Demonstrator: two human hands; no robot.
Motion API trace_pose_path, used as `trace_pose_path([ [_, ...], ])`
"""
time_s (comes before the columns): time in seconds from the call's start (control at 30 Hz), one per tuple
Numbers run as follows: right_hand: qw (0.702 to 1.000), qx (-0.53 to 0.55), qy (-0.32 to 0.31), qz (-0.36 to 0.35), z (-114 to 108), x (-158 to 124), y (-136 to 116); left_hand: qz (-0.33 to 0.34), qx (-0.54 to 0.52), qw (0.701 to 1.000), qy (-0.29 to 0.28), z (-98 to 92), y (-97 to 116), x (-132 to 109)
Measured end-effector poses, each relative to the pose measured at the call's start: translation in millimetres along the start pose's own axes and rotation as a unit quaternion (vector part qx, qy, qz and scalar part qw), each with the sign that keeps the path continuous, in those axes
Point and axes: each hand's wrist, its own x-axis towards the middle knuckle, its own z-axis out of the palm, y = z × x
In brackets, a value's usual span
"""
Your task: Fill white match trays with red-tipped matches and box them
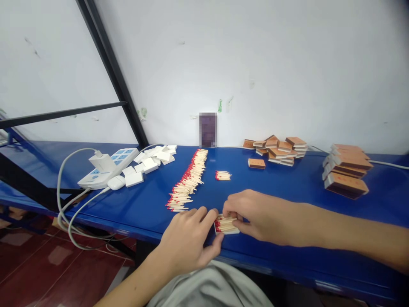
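A small white matchbox tray (231, 233) lies at the table's front edge, filled with red-tipped matches (226, 224). My left hand (194, 236) grips the tray's left end between thumb and fingers. Curled over the right end, my right hand (252, 215) has its thumb and fingertips closed on matches in the tray; its fingers partly cover them. Just beyond my hands, a small group of matches (223, 175) lies apart. To the left of it stretches a long slanting row of matches (188, 179), red heads facing left.
White trays (150, 162) are heaped at the back left beside a power strip (108, 168) with plugs and looping cables. Brown matchbox sleeves (281, 149) are piled at the back right, with stacked matchboxes (347, 170) farther right. A black metal frame (111, 64) rises at left.
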Motion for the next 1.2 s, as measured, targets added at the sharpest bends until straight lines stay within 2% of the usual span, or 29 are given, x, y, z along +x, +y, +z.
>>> trace_pose_path([
  [0.23,0.996,-0.081,0.007,-0.032,8.2,6.5,4.6,-0.002,0.0,1.0,0.0,-0.1,0.3,-0.3],
  [0.43,0.995,-0.087,0.022,-0.051,13.3,7.9,7.2,-0.003,0.002,1.0,-0.003,-0.4,0.4,-0.7],
  [0.73,0.999,-0.038,-0.006,-0.02,4.5,6.3,-0.7,-0.001,-0.002,1.0,-0.002,0.8,0.5,0.5],
  [0.9,1.0,-0.006,-0.017,-0.025,-0.1,2.4,-5.4,-0.001,-0.003,1.0,-0.003,1.1,0.4,-0.7],
  [1.07,0.998,-0.06,0.002,-0.005,-2.4,2.2,-2.8,-0.001,-0.001,1.0,-0.002,1.1,-0.1,-1.8],
  [1.2,0.991,-0.126,0.034,0.035,-5.6,4.6,17.0,-0.004,-0.007,1.0,0.005,1.4,0.0,-1.1],
])
